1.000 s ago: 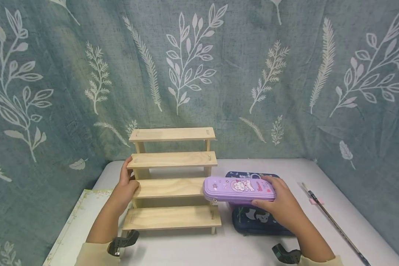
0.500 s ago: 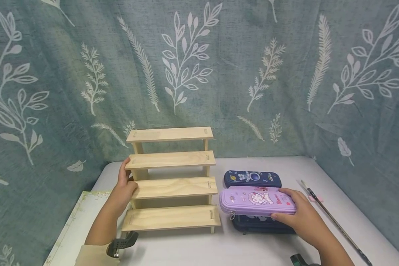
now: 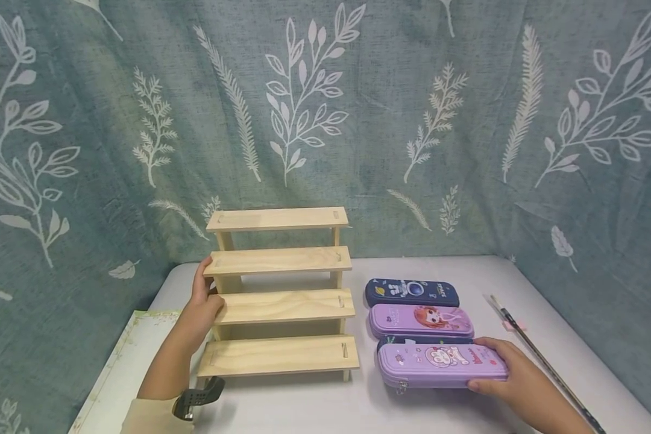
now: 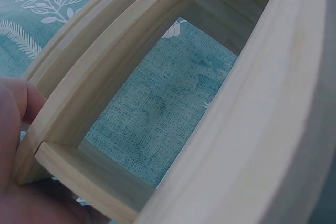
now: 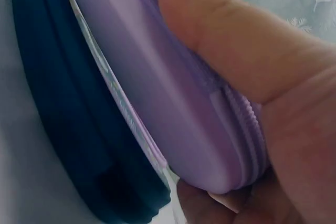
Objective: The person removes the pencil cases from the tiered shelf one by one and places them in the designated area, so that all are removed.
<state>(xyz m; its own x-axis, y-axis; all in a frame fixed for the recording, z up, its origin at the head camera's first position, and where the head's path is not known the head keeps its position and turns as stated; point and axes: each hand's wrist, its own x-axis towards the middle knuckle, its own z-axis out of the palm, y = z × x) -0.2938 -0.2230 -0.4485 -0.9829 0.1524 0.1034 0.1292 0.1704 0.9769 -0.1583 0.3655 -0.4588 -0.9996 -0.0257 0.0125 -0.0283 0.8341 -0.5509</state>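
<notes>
My left hand [image 3: 202, 307] grips the left side of a four-tier wooden step shelf [image 3: 284, 306], fingers and thumb round its boards [image 4: 68, 171]. Its tiers are bare pale wood. At the right, my right hand [image 3: 512, 374] holds a lilac pencil case [image 3: 442, 364] with a cartoon rabbit by its right end. In the right wrist view the thumb lies along one side of the lilac case [image 5: 157, 82], with a dark blue case [image 5: 79, 114] beside it. In the head view the lilac case covers most of the dark pencil case [image 3: 387, 341] behind it.
Further back lie a purple pencil case with a red-haired girl [image 3: 396, 319] and a navy space-themed pencil case [image 3: 423, 293]. A long brush [image 3: 542, 355] lies along the right, near a pink slip [image 3: 515, 326]. A floral-edged sheet [image 3: 125, 367] is at the left.
My right hand has carried the lilac pencil case from beside the shelf rightward and toward me, uncovering the purple girl case. My left hand has stayed on the shelf.
</notes>
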